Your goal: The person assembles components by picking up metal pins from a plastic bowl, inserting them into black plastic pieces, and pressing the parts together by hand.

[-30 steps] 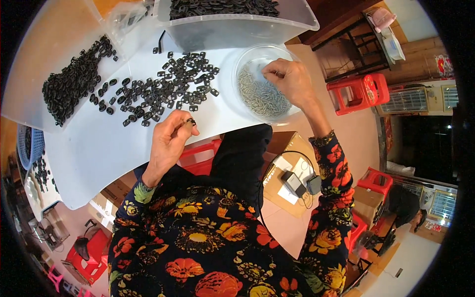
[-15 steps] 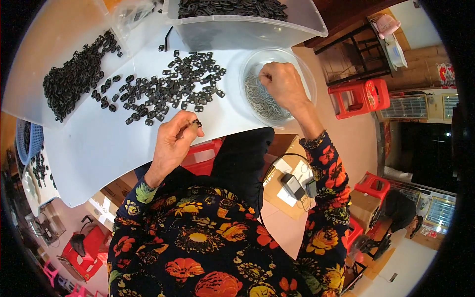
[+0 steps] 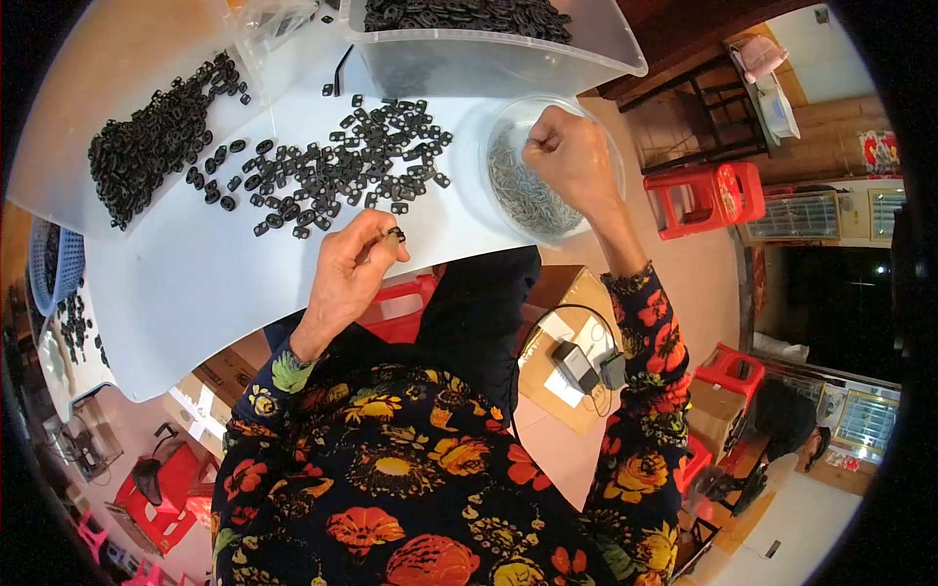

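Observation:
My left hand (image 3: 347, 266) pinches a small black plastic part (image 3: 396, 234) between thumb and forefinger, just above the near side of the white table (image 3: 205, 303). Over a clear round bowl (image 3: 615, 190), my right hand (image 3: 575, 161) is closed, its fingertips pressed together; whatever they hold is hidden. Many thin silvery metal pins (image 3: 523, 190), perhaps screws, lie in that bowl. A loose spread of black plastic parts (image 3: 342, 166), with small holes in them, covers the tabletop beyond my left hand.
A translucent bin (image 3: 469, 68) of black parts stands at the back. Another tipped bin (image 3: 59, 146) at left spills a heap of oval black parts (image 3: 156, 137). Below the table are a cardboard box (image 3: 557, 391) and a red stool (image 3: 401, 303). Another person (image 3: 787, 420) is at far right.
My right hand has risen slightly and shifted a little to the right above the bowl, fingers still closed. My left hand keeps its pinch on the black part. The view has moved slightly.

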Available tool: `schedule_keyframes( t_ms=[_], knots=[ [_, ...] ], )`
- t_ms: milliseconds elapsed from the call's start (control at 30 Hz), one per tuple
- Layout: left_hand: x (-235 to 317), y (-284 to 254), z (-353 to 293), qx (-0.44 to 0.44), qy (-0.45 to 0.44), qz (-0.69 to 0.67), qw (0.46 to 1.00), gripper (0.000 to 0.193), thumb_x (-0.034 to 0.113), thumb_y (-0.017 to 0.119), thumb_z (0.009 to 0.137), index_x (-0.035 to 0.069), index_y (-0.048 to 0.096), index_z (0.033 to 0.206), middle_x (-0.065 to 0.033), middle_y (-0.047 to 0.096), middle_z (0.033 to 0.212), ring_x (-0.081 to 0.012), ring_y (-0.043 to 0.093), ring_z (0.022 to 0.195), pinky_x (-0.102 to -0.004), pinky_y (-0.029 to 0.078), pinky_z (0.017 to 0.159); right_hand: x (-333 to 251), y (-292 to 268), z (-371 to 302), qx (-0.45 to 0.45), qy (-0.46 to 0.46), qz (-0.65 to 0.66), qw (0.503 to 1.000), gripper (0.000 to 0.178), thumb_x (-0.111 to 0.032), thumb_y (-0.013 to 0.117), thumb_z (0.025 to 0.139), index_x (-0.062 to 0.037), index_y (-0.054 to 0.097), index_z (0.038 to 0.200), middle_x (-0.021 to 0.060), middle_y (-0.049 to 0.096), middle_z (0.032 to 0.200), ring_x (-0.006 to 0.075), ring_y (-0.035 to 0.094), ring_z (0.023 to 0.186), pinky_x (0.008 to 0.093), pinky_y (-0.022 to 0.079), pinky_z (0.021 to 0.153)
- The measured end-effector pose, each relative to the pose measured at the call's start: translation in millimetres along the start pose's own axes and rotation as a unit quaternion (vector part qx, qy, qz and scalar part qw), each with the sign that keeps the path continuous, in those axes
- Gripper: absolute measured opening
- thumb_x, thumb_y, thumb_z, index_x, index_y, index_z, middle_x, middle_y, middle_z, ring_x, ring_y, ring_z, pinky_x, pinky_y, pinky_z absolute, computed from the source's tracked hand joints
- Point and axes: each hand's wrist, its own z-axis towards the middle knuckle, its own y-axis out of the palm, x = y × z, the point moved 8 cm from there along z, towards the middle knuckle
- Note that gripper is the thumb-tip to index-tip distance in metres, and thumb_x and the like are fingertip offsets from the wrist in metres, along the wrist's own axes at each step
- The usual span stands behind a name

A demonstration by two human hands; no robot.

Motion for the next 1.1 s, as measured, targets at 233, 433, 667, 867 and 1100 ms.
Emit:
schedule_keyframes(
  t_ms=[233,433,667,867,1100],
  knots=[
    [4.3,-4.7,0.5,0.038,0.014,-0.061,0.997,0.008,0.004,0.047,0.088,0.0,0.053,0.093,-0.0045,0.061,0.072,-0.0057,0.051,0.066,-0.0215,0.04,0.058,-69.5,23.2,-47.4,-0.04,0.025,0.29,0.956,0.011,-0.001,0.063,0.077,-0.0006,0.066,0.087,-0.0019,0.06,0.068,0.0039,0.053,0.062,0.0214,0.045,0.059],
    [3.4,-3.8,0.5,0.013,0.016,-0.168,0.986,0.01,0.005,0.047,0.09,0.0,0.054,0.095,-0.0042,0.061,0.075,-0.0091,0.056,0.072,-0.024,0.046,0.067,-71.0,94.7,-85.0,-0.096,0.063,0.469,0.876,0.011,0.001,0.061,0.083,-0.0018,0.067,0.092,-0.0031,0.06,0.074,0.003,0.052,0.065,0.0188,0.044,0.059],
    [-1.5,-7.3,-4.5,0.037,0.004,-0.179,0.983,0.009,0.003,0.046,0.09,-0.001,0.054,0.091,-0.005,0.062,0.076,-0.0091,0.056,0.071,-0.0242,0.047,0.066,-61.3,120.4,-75.9,-0.092,0.07,0.532,0.839,0.009,-0.004,0.064,0.085,0.0005,0.065,0.093,0.0032,0.063,0.081,0.0094,0.055,0.069,0.0224,0.045,0.066],
    [0.1,-8.3,-3.0,0.06,0.028,-0.178,0.982,0.008,0.001,0.046,0.088,-0.001,0.054,0.089,-0.0051,0.062,0.075,-0.0087,0.056,0.07,-0.0237,0.046,0.065,-67.4,120.9,-71.5,-0.057,0.054,0.568,0.819,0.011,-0.002,0.065,0.085,0.0001,0.064,0.096,-0.0006,0.062,0.083,0.0052,0.055,0.075,0.0198,0.045,0.068],
    [-1.1,-8.3,-2.4,0.091,0.023,-0.203,0.975,0.008,0.0,0.046,0.088,-0.001,0.053,0.088,-0.0041,0.061,0.074,-0.008,0.055,0.068,-0.0233,0.046,0.064,-72.7,119.5,-75.1,-0.014,0.077,0.56,0.825,0.012,-0.003,0.065,0.085,-0.002,0.063,0.097,-0.0009,0.062,0.087,0.005,0.054,0.077,0.0202,0.045,0.071]
  ],
)
